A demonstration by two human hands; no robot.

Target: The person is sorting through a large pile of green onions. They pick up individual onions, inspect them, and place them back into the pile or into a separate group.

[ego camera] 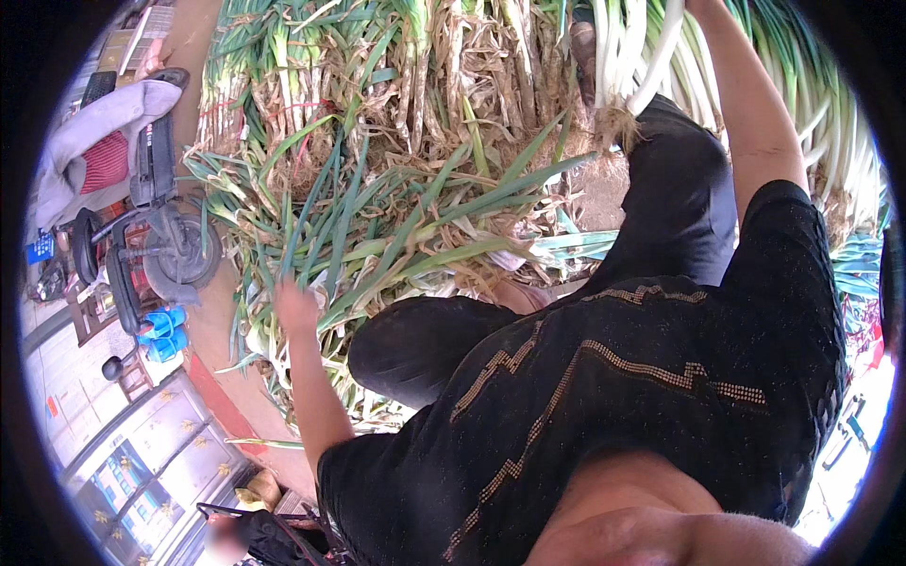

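Note:
My left hand (pixel 296 308) is blurred, over a heap of stripped green and dry leaves (pixel 425 219). Long green leaves (pixel 331 205) reach up from beside its fingers; whether it grips them is unclear. At the top edge, the frame cuts off most of my right hand (pixel 702 6). It is closed around the upper part of a clean white scallion stalk (pixel 663 60), whose roots hang toward my knee. Cleaned white scallions (pixel 614 49) stand just left of that stalk. More cleaned stalks (pixel 835 141) lie beyond my right arm.
Uncleaned scallion bundles (pixel 453 78) with dry brown skins line the top; red ties bind some. My bent knees (pixel 425 347) flank the leaf heap. A scooter (pixel 170 240) with a grey cover stands at left. At lower left is another person (pixel 283 534), near a patterned door (pixel 148 495).

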